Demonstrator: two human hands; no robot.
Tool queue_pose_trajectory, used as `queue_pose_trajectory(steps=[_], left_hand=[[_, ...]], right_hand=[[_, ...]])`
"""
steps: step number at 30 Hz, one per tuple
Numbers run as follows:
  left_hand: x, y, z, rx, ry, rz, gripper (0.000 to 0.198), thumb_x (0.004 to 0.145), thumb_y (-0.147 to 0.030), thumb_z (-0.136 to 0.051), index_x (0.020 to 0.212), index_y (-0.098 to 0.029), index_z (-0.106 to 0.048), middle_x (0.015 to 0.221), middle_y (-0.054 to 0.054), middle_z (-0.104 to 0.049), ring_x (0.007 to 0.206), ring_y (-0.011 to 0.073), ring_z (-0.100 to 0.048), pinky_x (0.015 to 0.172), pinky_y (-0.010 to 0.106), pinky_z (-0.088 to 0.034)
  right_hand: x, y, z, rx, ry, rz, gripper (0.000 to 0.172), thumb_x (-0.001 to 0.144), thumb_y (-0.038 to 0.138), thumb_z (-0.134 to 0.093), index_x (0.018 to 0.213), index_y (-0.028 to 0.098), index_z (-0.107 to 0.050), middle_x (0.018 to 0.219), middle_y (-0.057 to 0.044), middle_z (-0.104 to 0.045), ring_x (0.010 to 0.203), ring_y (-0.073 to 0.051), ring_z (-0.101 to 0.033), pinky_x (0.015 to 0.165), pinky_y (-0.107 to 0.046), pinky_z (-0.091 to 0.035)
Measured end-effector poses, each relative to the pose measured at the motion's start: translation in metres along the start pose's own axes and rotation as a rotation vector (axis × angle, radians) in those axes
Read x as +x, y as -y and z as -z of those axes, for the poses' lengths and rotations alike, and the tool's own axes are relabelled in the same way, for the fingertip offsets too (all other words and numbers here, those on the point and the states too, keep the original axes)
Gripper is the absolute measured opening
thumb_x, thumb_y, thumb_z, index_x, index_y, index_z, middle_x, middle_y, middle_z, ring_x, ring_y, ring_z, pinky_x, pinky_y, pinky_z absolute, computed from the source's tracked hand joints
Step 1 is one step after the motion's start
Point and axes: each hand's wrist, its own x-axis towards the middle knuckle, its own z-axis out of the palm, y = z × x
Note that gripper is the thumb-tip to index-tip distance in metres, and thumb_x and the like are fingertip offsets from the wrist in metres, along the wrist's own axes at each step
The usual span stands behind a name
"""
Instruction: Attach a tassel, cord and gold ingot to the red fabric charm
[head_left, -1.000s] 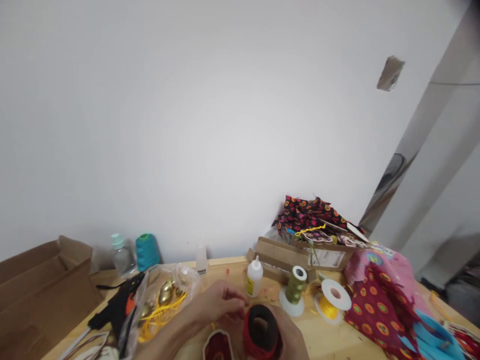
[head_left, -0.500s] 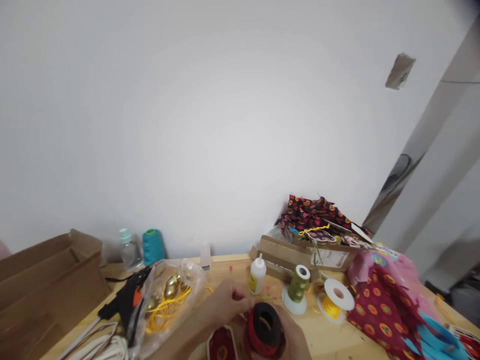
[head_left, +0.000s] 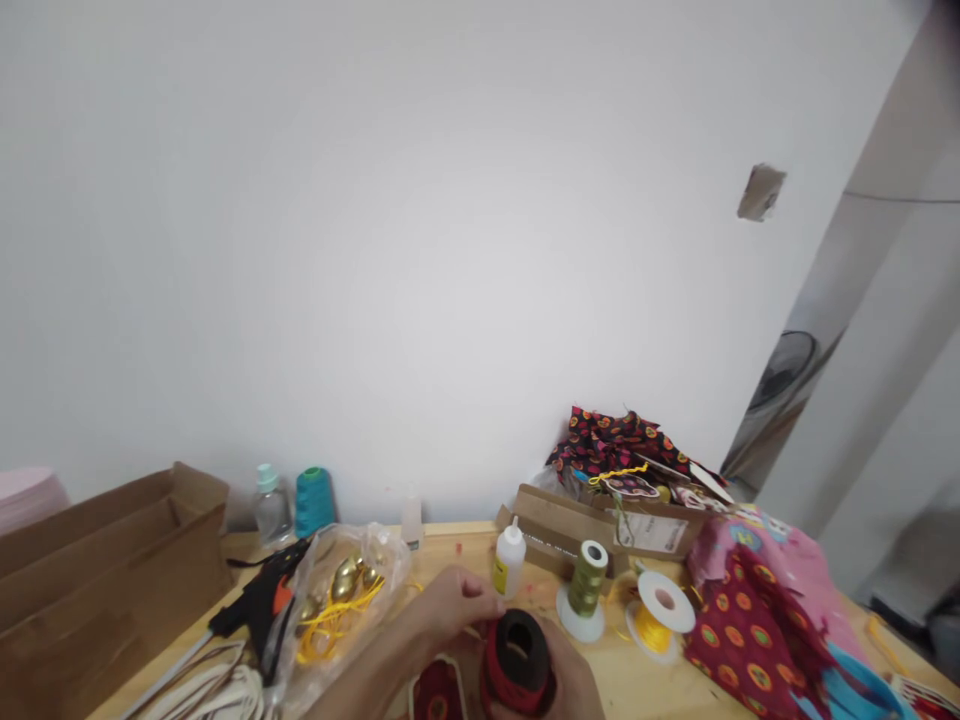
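Observation:
My right hand [head_left: 571, 672] is wrapped around the right side of a spool of dark red cord or ribbon [head_left: 501, 685] with a black hollow core. At the spool's upper left edge, the thumb and fingers of my left hand [head_left: 459, 604] are pinched together; whatever is between them is too small to make out. Below my left wrist lies a dark red patterned fabric piece with a pale border [head_left: 437, 692], cut off by the bottom of the view. A white glue bottle with a yellow label [head_left: 509, 562] stands just beyond the spool.
Right of my hands stand a green thread cone [head_left: 588, 582] and a yellow cord spool [head_left: 654, 625], then patterned red fabric [head_left: 739, 630]. Leftward are a plastic bag with gold bells [head_left: 349, 580], a black glue gun [head_left: 259, 610] and a cardboard box [head_left: 127, 570]. A scrap-filled carton [head_left: 555, 530] sits behind.
The camera view has tilted and shifted slightly. Both hands stay at the red spool in nearly the same pose, with the left fingers still pinched at its upper edge.

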Motion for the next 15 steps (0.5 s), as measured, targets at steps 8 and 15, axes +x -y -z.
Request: queue_pose_trajectory(steps=[8, 15], left_hand=[[0.006, 0.014, 0.0, -0.257, 0.124, 0.04, 0.009, 0.059, -0.019, -0.061, 0.052, -0.014, -0.057, 0.047, -0.005, -0.054, 0.045, 0.005, -0.046, 0.047, 0.016, -0.034], [0.007, 0.018, -0.003, -0.325, 0.101, 0.026, 0.01, 0.053, -0.011, -0.056, 0.059, -0.009, -0.063, 0.051, 0.001, -0.06, 0.044, 0.0069, -0.049, 0.045, 0.017, -0.035]], right_hand=[[-0.001, -0.007, -0.001, 0.046, 0.032, -0.045, 0.045, 0.047, 0.018, -0.063, 0.091, 0.021, -0.056, 0.082, -0.002, -0.065, 0.072, -0.019, -0.061, 0.063, -0.023, -0.05], [-0.002, -0.003, -0.004, 0.011, 0.023, -0.07, 0.05, 0.045, 0.012, -0.059, 0.094, 0.021, -0.055, 0.086, -0.003, -0.065, 0.076, -0.02, -0.06, 0.069, -0.025, -0.049]])
